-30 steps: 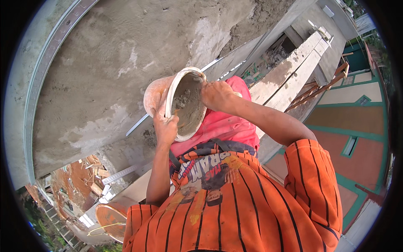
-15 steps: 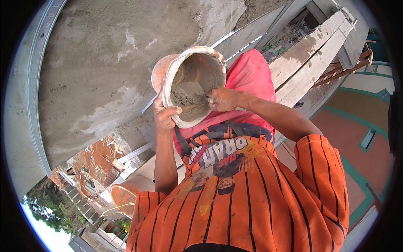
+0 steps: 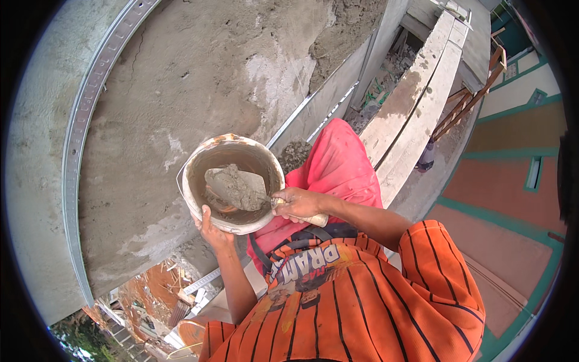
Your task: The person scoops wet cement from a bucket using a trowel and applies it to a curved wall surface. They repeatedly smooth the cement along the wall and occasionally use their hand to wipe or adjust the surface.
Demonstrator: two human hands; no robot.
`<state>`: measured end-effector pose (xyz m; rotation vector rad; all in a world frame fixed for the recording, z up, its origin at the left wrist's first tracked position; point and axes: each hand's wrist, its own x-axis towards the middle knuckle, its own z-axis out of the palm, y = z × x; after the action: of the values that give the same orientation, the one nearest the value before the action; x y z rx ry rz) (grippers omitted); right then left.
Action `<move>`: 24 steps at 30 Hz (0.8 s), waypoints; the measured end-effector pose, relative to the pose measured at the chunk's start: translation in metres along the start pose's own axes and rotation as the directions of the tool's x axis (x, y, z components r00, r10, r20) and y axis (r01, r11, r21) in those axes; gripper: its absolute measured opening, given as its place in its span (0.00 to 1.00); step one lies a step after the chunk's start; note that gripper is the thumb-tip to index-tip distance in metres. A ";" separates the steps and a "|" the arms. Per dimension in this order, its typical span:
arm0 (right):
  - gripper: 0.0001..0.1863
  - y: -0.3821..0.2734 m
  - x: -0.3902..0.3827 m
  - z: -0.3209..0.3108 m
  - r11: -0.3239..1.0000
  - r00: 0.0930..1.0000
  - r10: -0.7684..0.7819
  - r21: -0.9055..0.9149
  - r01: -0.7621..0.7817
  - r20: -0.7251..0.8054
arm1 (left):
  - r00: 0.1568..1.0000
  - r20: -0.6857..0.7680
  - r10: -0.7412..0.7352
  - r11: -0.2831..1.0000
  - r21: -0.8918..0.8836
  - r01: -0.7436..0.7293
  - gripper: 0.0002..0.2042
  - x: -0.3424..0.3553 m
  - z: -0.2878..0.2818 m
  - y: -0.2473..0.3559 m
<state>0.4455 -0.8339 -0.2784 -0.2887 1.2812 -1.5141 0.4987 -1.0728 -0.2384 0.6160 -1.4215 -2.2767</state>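
My left hand [image 3: 216, 232] grips the rim of a mortar-smeared white bucket [image 3: 193, 205], its thumb showing at the near left side and its other fingers hidden behind the wall. In my right hand [image 3: 295, 204] is the handle of a trowel [image 3: 256, 183], fingers wrapped round it, with the butt of the handle sticking out toward my forearm. The blade lies over the bucket's mouth and carries a heap of wet grey mortar [image 3: 232, 186]. Streaks of mortar coat the bucket's inner wall.
A plastered grey wall [image 3: 145, 120] stands close in front, with a perforated metal strip [image 3: 75, 145] at its left. Long planks [image 3: 416, 108] run off to the far right. Rubble [image 3: 151, 289] and an orange bucket [image 3: 191, 333] are lower left. A painted building [image 3: 500, 199] rises at right.
The bucket, tilted sideways before, now stands more upright, its mouth facing me. The trowel has come up out of its depth with mortar on the blade. My view has shifted too.
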 end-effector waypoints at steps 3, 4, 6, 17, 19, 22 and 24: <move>0.11 -0.009 -0.019 -0.015 0.973 0.989 -0.140 0.180 0.146 -0.045 | 0.999 0.033 0.010 0.997 0.081 -0.012 0.26 0.000 -0.012 -0.002; 0.12 -0.015 -0.027 -0.021 0.944 0.981 -0.163 0.271 0.187 -0.107 | 1.000 0.031 -0.006 0.998 0.059 0.004 0.27 0.000 -0.014 -0.003; 0.15 -0.034 -0.047 -0.039 0.839 0.910 -0.347 0.360 0.409 -0.226 | 1.000 0.020 -0.013 0.999 0.037 0.012 0.29 -0.002 -0.017 -0.003; 0.25 -0.111 -0.154 -0.163 0.590 -0.453 -0.319 -0.548 0.593 -0.833 | 0.990 -0.139 -0.030 0.991 0.123 0.048 0.30 0.002 -0.022 -0.001; 0.27 -0.113 -0.128 -0.198 0.710 -0.679 -0.189 -0.577 0.404 -0.709 | 0.994 -0.105 -0.041 0.991 0.119 0.054 0.30 0.002 -0.021 -0.002; 0.29 -0.127 -0.053 -0.229 0.908 -0.814 0.062 -0.306 0.286 -0.577 | 0.998 -0.052 -0.040 0.992 0.120 0.046 0.30 0.003 -0.016 -0.001; 0.29 -0.137 0.001 -0.217 0.927 -0.434 0.099 -0.075 0.367 -0.896 | 0.995 -0.084 -0.060 0.984 0.160 0.073 0.30 0.002 -0.014 -0.002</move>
<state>0.2100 -0.7359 -0.2516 1.7746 2.3257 -2.1430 0.5043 -1.0835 -0.2462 0.8062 -1.5806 -2.1743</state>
